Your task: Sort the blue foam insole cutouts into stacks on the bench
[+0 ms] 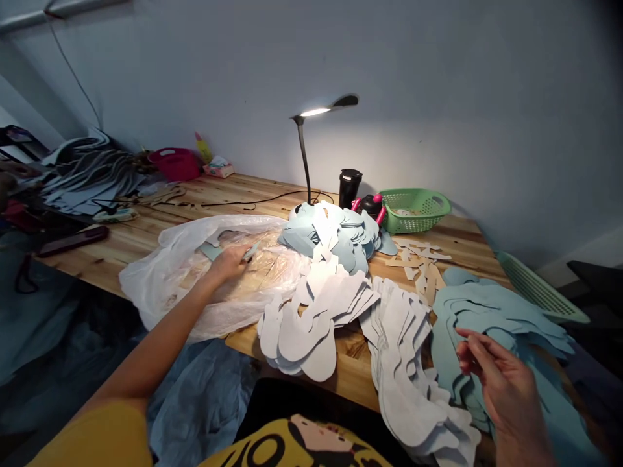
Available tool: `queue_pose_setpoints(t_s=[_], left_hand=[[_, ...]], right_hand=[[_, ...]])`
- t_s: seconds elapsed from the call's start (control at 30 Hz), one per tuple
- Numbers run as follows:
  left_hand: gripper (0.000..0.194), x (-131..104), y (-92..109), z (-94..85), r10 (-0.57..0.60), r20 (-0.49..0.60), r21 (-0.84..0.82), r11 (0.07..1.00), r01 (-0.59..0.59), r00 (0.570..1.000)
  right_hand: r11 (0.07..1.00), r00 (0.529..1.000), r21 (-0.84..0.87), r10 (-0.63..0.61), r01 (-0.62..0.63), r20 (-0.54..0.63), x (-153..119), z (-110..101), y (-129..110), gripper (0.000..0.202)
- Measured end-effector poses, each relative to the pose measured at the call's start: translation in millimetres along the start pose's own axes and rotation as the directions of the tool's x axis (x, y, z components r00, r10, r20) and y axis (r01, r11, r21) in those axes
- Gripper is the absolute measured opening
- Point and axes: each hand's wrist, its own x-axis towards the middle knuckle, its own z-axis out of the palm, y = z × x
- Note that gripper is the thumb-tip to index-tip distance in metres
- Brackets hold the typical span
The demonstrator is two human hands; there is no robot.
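Note:
My left hand (232,263) is closed on a light blue piece (250,251) over the open white plastic bag (146,272), which holds tan pieces. Another blue-grey piece (210,251) lies in the bag beside that hand. Over at the right, my right hand (491,370) is raised above the blue cut pieces (506,301), fingers curled and fingertips close together; whether anything thin is between them is too small to tell. White cut pieces lie in two overlapping stacks, one at the centre (306,331) and one nearer the right hand (403,383).
Behind the stacks are a blue pile (348,237), a lit lamp (304,155), a black cup (349,188) and a green basket (413,211). Tan scraps (426,272) lie at the right. Further left are a pink basket (175,164), a tissue box (219,170) and grey sheets (87,175).

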Motion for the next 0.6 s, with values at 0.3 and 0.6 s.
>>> queue_pose_setpoints(t_s=[0.3,0.6], left_hand=[[0.013,-64,100,-103.3,0.544,-0.452,-0.265,0.675,-0.689,0.707],[0.022,-113,201,-57.7,0.963,-0.046,0.115,0.269,-0.956,0.265]], right_hand=[[0.999,0.999,0.018,-0.039,0.039,0.008,-5,3,-2,0.041],[1.000,1.000,0.025,-0.011,0.010,0.016,-7,5,2,0.043]])
